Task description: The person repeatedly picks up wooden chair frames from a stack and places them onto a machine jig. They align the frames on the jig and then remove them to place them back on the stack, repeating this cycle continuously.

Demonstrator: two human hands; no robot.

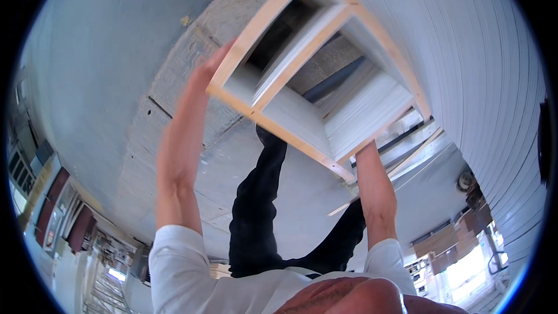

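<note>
A pale wooden cabinet carcass [290, 136] hangs tilted before me, slightly blurred. Its bare-wood front edges frame two openings, one narrow and one wide, split by a divider. White-grey panels line the inside, and a dark opening shows floor through the wide part. My left hand [220, 58] presses against the carcass's left side, with its fingers mostly hidden behind the frame. On the lower right side, my right hand [366, 146] holds the carcass from beneath; its fingers are out of sight behind the panel.
White grooved boards [465, 58] curve along the right. Worn grey flooring [128, 134] with seams and yellowish patches lies left and below. Strips and slats [415, 151] lie beyond my right forearm. Shelving and stacked boards [64, 197] stand at the left rim. My dark-trousered legs [256, 209] are below the carcass.
</note>
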